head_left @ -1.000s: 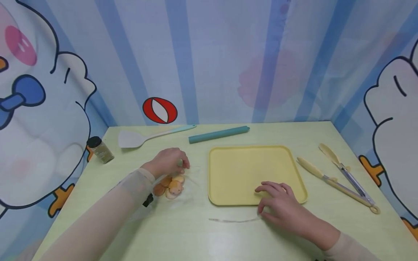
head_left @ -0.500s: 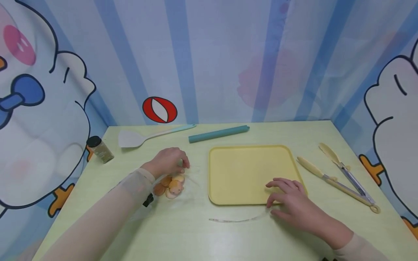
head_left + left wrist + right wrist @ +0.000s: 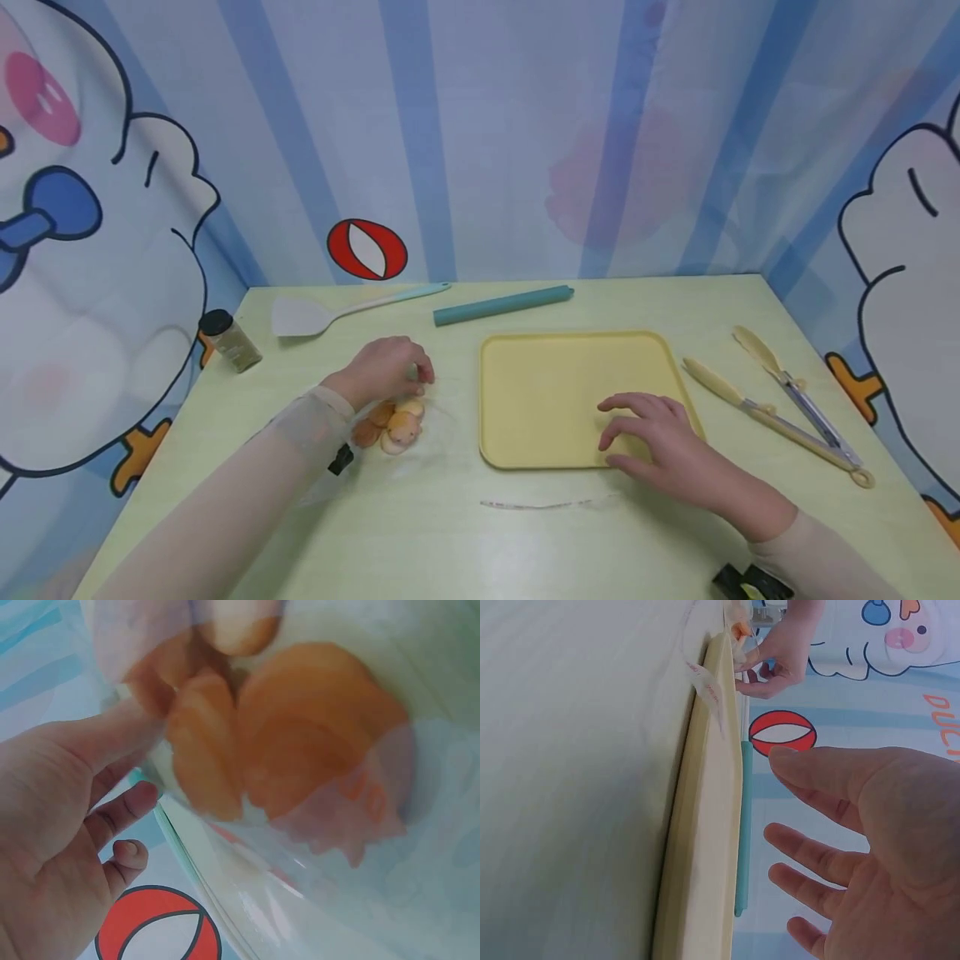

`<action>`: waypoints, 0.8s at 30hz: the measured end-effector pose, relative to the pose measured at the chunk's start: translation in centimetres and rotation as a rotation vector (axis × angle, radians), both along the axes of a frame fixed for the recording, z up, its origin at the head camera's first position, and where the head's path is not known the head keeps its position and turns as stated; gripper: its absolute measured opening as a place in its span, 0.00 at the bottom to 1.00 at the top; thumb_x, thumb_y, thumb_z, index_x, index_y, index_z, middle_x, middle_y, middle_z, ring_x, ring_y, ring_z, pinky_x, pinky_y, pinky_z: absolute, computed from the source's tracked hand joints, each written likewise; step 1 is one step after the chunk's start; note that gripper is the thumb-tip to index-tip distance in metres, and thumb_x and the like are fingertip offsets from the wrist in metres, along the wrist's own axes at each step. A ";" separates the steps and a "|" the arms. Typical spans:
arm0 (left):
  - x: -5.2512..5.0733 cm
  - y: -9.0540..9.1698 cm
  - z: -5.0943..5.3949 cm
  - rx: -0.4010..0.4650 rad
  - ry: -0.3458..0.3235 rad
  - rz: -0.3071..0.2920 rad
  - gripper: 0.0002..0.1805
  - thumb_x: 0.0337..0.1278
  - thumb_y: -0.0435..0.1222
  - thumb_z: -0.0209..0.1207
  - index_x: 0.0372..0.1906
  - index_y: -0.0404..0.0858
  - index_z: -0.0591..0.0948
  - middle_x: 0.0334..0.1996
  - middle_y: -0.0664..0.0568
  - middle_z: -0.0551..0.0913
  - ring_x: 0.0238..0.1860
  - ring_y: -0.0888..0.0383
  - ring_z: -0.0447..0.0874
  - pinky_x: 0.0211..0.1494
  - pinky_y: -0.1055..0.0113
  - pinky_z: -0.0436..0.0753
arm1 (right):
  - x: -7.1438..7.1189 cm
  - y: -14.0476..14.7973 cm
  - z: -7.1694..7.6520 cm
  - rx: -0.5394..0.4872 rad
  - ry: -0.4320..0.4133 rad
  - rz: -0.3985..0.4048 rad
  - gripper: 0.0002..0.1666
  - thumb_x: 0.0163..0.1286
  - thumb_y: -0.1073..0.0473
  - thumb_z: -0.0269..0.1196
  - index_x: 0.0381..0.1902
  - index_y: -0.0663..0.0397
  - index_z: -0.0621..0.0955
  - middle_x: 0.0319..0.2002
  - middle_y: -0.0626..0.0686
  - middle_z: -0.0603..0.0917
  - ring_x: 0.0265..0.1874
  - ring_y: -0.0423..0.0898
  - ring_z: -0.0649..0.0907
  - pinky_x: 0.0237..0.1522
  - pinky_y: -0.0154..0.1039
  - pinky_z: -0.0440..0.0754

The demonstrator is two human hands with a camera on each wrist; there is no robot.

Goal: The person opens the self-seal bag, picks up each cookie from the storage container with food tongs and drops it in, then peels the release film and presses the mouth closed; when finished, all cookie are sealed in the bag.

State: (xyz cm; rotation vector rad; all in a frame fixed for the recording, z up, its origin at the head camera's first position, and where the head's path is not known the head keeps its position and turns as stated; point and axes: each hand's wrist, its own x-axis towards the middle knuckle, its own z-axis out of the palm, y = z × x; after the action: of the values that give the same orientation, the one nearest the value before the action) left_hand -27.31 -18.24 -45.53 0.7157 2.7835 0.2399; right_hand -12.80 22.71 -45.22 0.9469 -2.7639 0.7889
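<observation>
A clear plastic bag lies left of the tray, with several small round orange-brown pieces inside; their exact kind is unclear. My left hand pinches the bag near its upper edge. Through the film in the left wrist view, the orange-brown pieces look large and blurred, beside the left hand. My right hand hovers over the front right of the yellow tray, fingers spread and holding nothing. In front of the tray lies a thin clear strip with faint reddish print.
Along the back lie a white spatula with a pale green handle and a teal stick. A black-capped seasoning jar stands at the left edge. Yellow-tipped tongs lie spread on the right. A patterned curtain borders the table.
The strip's right end was at my right fingertips; now the hand has let it go and risen over the tray, after shifting right. My left hand and the bag have hardly moved.
</observation>
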 end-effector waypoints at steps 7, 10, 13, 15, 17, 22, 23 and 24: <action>-0.2 -0.4 0.3 -0.013 -0.013 0.017 0.06 0.62 0.40 0.71 0.42 0.53 0.89 0.43 0.61 0.87 0.48 0.57 0.79 0.58 0.55 0.82 | -1.6 -1.5 1.1 -0.031 -0.100 0.040 0.12 0.65 0.61 0.74 0.37 0.35 0.84 0.62 0.54 0.80 0.65 0.59 0.75 0.62 0.64 0.56; -0.5 -0.8 0.6 0.007 -0.012 0.028 0.05 0.64 0.40 0.70 0.43 0.51 0.89 0.44 0.59 0.87 0.50 0.55 0.80 0.60 0.53 0.82 | -2.3 -1.9 1.4 -0.032 -0.113 0.049 0.11 0.65 0.61 0.73 0.37 0.36 0.84 0.63 0.55 0.79 0.65 0.59 0.75 0.62 0.65 0.56; -1.0 -1.2 0.7 0.042 -0.026 0.040 0.08 0.63 0.40 0.70 0.46 0.50 0.89 0.44 0.58 0.87 0.52 0.53 0.80 0.61 0.52 0.81 | -2.7 -2.1 1.5 -0.031 -0.121 0.055 0.10 0.66 0.60 0.73 0.37 0.37 0.84 0.63 0.55 0.80 0.65 0.60 0.76 0.63 0.66 0.56; -1.5 -1.5 0.9 0.073 -0.053 0.047 0.10 0.62 0.39 0.70 0.47 0.49 0.88 0.44 0.57 0.87 0.51 0.52 0.80 0.60 0.52 0.81 | -3.1 -2.3 1.5 -0.032 -0.122 0.060 0.09 0.66 0.60 0.73 0.37 0.38 0.84 0.63 0.56 0.80 0.66 0.61 0.75 0.63 0.67 0.57; -1.9 -1.6 0.9 0.100 -0.083 0.048 0.11 0.61 0.39 0.72 0.48 0.49 0.88 0.43 0.57 0.87 0.49 0.53 0.80 0.58 0.54 0.81 | -3.5 -2.4 1.6 -0.030 -0.122 0.062 0.08 0.67 0.61 0.72 0.37 0.39 0.85 0.63 0.57 0.80 0.66 0.61 0.75 0.63 0.67 0.57; -3.0 -1.7 0.3 0.167 -0.169 0.022 0.10 0.58 0.37 0.74 0.44 0.49 0.88 0.38 0.57 0.86 0.42 0.55 0.80 0.49 0.61 0.82 | -4.6 -2.8 1.6 -0.028 -0.129 0.058 0.07 0.68 0.61 0.71 0.37 0.41 0.85 0.62 0.57 0.81 0.65 0.61 0.76 0.63 0.68 0.59; -3.2 -1.7 0.1 0.177 -0.183 0.018 0.09 0.58 0.37 0.74 0.43 0.48 0.88 0.37 0.56 0.85 0.41 0.56 0.79 0.47 0.63 0.82 | -4.9 -2.9 1.6 -0.027 -0.135 0.059 0.07 0.68 0.61 0.71 0.38 0.41 0.86 0.62 0.58 0.81 0.65 0.60 0.76 0.63 0.68 0.60; -3.4 -1.7 0.0 0.185 -0.193 0.014 0.08 0.58 0.37 0.74 0.41 0.48 0.88 0.36 0.56 0.85 0.39 0.56 0.79 0.45 0.63 0.82 | -5.1 -3.1 1.5 -0.026 -0.139 0.061 0.06 0.68 0.61 0.71 0.38 0.41 0.86 0.62 0.58 0.81 0.65 0.60 0.77 0.63 0.68 0.61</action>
State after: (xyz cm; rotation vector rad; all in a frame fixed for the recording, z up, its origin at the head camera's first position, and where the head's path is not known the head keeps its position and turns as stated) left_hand -30.70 -19.97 -45.55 0.6760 2.6064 0.5453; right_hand -17.93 19.64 -43.72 1.0131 -2.8458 0.9323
